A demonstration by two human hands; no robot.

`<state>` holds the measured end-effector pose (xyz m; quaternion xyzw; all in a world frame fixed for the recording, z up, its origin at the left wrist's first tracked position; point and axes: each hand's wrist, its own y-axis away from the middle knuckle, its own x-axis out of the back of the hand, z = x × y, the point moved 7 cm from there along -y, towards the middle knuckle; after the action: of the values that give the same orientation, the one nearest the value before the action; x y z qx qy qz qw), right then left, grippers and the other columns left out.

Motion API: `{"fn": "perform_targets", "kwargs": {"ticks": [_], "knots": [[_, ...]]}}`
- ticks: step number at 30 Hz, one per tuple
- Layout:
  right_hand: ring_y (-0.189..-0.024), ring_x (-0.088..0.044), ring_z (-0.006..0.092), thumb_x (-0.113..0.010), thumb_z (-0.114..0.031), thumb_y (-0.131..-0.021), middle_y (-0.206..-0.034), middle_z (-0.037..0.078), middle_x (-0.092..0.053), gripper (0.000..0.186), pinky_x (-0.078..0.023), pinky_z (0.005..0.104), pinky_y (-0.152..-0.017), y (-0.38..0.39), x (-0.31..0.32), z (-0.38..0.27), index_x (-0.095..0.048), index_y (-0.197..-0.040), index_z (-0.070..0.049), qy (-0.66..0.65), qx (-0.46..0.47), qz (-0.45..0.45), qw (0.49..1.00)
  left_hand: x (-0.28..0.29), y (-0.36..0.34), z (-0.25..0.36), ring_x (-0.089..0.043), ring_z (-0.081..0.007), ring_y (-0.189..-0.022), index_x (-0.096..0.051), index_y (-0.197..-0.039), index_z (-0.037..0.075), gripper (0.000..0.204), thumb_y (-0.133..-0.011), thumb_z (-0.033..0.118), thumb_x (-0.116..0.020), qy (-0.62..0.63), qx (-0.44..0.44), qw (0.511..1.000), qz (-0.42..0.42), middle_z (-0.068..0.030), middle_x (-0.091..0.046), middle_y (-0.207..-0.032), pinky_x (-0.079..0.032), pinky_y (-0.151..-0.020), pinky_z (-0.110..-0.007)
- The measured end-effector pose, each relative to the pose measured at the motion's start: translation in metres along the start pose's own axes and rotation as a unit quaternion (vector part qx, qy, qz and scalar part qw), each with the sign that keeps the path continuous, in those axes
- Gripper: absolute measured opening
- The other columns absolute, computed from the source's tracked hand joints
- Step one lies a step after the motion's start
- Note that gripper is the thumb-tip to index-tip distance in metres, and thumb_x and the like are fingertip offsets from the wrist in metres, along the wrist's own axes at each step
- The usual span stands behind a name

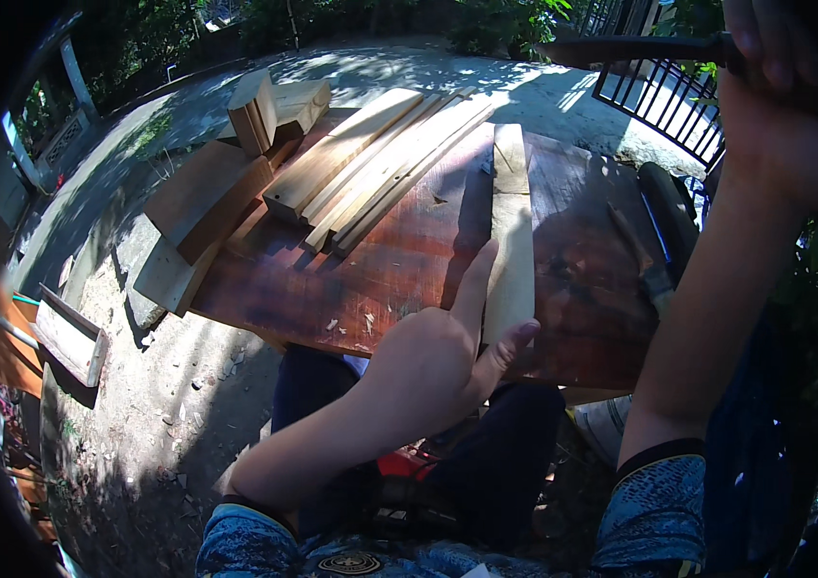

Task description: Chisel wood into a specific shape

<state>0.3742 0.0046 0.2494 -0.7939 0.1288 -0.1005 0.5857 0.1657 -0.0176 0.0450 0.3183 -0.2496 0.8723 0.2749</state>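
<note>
My left hand (438, 366) grips the near end of a pale wooden board (510, 236) standing out over the reddish wooden tabletop (577, 328), its index finger along the left side and thumb at the lower end. My right hand (765, 106) is raised at the upper right, closed on a dark long-bladed knife (640, 51) held roughly horizontal; part of that hand is lost in the dark rim. A stack of boards and strips (370, 154) lies left of the held board, beside thicker blocks (207, 193).
A wooden-handled tool (654, 279) and dark objects lie at the table's right side. A small wooden piece (72, 332) stands on the ground at left. Beyond the table are a paved path (399, 67), a black metal gate (659, 106) and plants.
</note>
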Motion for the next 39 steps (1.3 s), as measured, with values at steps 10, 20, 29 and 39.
{"fn": "perform_targets", "kwargs": {"ticks": [10,20,29,39], "knots": [[-0.048,-0.049,0.0108,-0.059,-0.015,-0.101,-0.065,-0.002,-0.049,0.015,-0.045,0.0277,-0.044,0.014,0.033,0.034,-0.049,-0.091,-0.013,0.028,-0.07,-0.007,0.997,0.031,-0.07,0.028,-0.072,-0.0263,-0.114,-0.06,-0.15,0.015,0.048,-0.102,0.019,-0.063,-0.312,-0.296,0.901,0.064,-0.0088,-0.074,-0.12,-0.06,-0.092,-0.044],[-0.048,-0.051,0.0101,-0.062,-0.015,-0.1,-0.064,-0.002,-0.051,0.016,-0.047,0.0265,-0.044,0.017,0.042,0.034,-0.049,-0.091,-0.013,0.019,-0.085,-0.001,0.996,0.001,-0.125,0.049,-0.069,-0.0195,-0.124,-0.066,-0.142,0.029,0.047,-0.095,0.022,-0.068,-0.508,-0.48,0.715,-0.012,-0.0003,-0.064,-0.134,-0.044,-0.123,-0.047],[-0.048,-0.052,0.0095,-0.064,-0.015,-0.099,-0.063,-0.002,-0.052,0.018,-0.048,0.0255,-0.045,0.02,0.051,0.035,-0.048,-0.091,-0.013,0.007,-0.091,0.022,0.996,0.066,-0.027,0.092,-0.065,-0.0263,-0.088,-0.066,-0.142,0.019,0.054,-0.093,0.041,-0.071,-0.463,-0.263,0.846,0.014,-0.0071,-0.056,-0.101,-0.053,-0.075,-0.044],[-0.047,-0.053,0.0088,-0.067,-0.016,-0.097,-0.062,-0.002,-0.054,0.02,-0.049,0.0243,-0.045,0.048,0.043,-0.039,-0.048,-0.091,-0.013,-0.101,-0.047,0.01,0.994,0.069,0.002,-0.01,-0.07,-0.036,-0.097,-0.061,-0.139,0.009,0.051,-0.094,0.028,-0.078,-0.373,-0.092,0.918,-0.102,-0.0138,-0.065,-0.116,-0.057,-0.085,-0.048]]}}
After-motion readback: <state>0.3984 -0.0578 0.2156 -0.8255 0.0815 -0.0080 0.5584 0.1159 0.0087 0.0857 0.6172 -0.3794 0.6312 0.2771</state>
